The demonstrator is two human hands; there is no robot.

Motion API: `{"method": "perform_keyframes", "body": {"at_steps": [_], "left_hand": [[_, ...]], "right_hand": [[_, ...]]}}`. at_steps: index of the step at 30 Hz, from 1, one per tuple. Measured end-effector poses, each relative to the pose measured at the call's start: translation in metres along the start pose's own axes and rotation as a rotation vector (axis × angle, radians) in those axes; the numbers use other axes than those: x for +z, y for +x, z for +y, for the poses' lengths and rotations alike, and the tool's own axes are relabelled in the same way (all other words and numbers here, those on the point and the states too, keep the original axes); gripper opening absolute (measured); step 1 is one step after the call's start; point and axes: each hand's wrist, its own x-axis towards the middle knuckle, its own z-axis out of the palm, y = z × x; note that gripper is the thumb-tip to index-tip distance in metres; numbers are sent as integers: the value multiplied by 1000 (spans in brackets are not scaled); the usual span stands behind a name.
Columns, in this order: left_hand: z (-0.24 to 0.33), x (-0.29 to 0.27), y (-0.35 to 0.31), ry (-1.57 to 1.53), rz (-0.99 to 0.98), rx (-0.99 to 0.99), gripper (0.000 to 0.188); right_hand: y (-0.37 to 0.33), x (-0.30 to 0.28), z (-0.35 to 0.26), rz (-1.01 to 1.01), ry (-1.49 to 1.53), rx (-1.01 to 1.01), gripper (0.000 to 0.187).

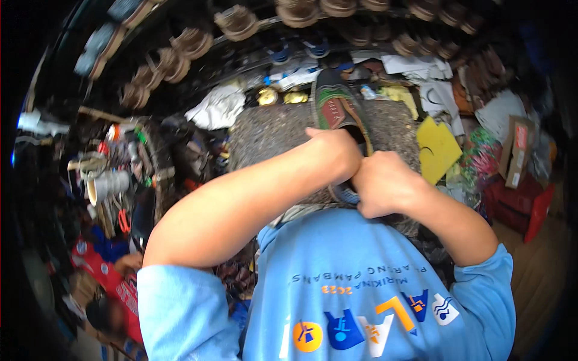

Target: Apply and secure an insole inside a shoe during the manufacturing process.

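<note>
A shoe (pixel 335 107) with green, dark red and black parts lies on a rough grey block (pixel 271 129), its toe pointing away from me. Across its opening rests my left hand (pixel 337 155), closed, with the thumb stretched out to the left. My right hand (pixel 385 180) is curled into a fist at the right side of the shoe's heel end and touches the left hand. Both hands appear to grip the shoe, though the fingertips are hidden. Between my wrists and my blue shirt, a bluish part of the heel end shows.
Racks of brown shoes (pixel 236 23) line the far side. To the left stands a clutter of tools with a grey cup (pixel 108 185); a person in red (pixel 99 271) is at lower left. Yellow sheet material (pixel 438 150), a cardboard box (pixel 516 150) and a red bag (pixel 519 204) lie right.
</note>
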Motion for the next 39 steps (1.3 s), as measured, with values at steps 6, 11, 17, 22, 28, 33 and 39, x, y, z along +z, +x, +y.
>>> {"method": "perform_keyframes", "body": {"at_steps": [6,11,17,22,28,33,39], "left_hand": [[4,-9,0,51,-23,-15,58],[5,-11,1,97,-27,8,63],[2,3,-8,57,84,71,63],[3,-6,-3,71,104,36,62],[0,-5,-17,97,77,89,54],[0,-7,-4,97,71,72,71],[2,-15,-2,211,-8,48,82]], "right_hand": [[0,4,2,31,-4,-7,22],[1,14,6,114,18,-6,24],[-1,14,-2,136,11,-42,20],[-3,12,6,134,-11,-20,21],[-2,14,-2,142,9,-45,21],[0,9,6,106,-1,-24,21],[3,11,5,73,-18,-14,21]]}}
